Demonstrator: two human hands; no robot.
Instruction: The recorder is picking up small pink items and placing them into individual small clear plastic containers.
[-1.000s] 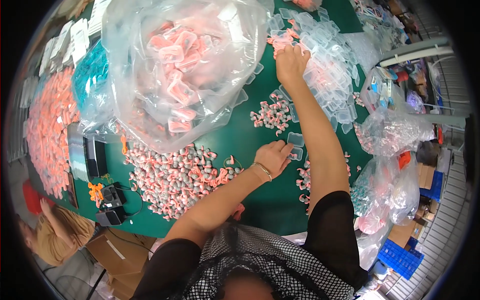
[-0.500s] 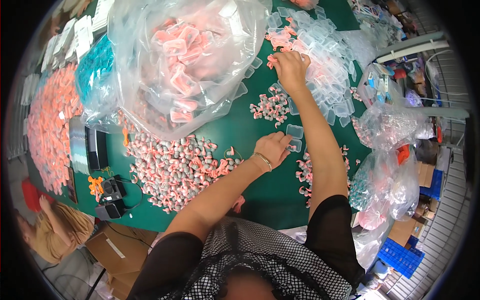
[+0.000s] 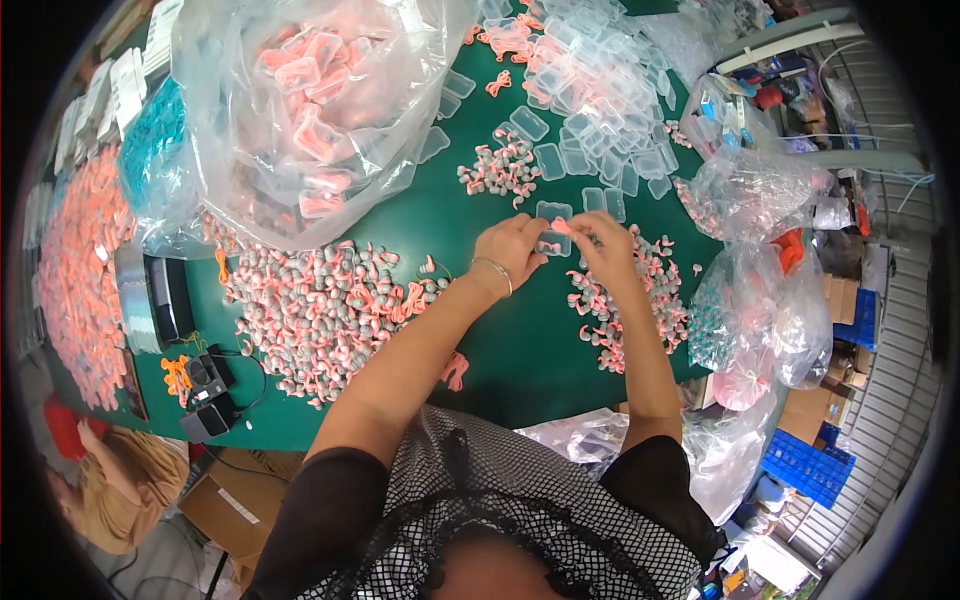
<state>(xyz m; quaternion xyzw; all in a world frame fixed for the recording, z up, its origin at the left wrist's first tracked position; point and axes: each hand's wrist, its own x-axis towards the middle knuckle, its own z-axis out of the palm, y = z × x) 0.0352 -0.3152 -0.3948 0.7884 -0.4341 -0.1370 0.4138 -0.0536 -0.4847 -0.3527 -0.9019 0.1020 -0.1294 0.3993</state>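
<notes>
My left hand (image 3: 512, 252) grips the left side of a small open clear plastic box (image 3: 553, 211) above the green table. Over that box, my right hand (image 3: 606, 248) pinches a small pink bundle (image 3: 561, 227) that looks like folded cord. The fingertips hide part of both. Just right of the box lies another clear box (image 3: 604, 203). A heap of small pink-and-grey plug-like pieces (image 3: 640, 300) spreads beside and under my right forearm. A smaller cluster of such pieces (image 3: 500, 167) sits beyond my left hand.
A large pile of clear boxes (image 3: 600, 100) covers the far right. A big clear bag (image 3: 400, 120) with pink-filled boxes stands at the far left. Nearer lies a wide heap of pink-and-grey pieces (image 3: 320, 310). A black device (image 3: 208, 375) and another person (image 3: 135, 480) are at left.
My right hand has come back from the far box pile to the box at my left hand, bringing a pink bundle. The whole view has shifted slightly.
</notes>
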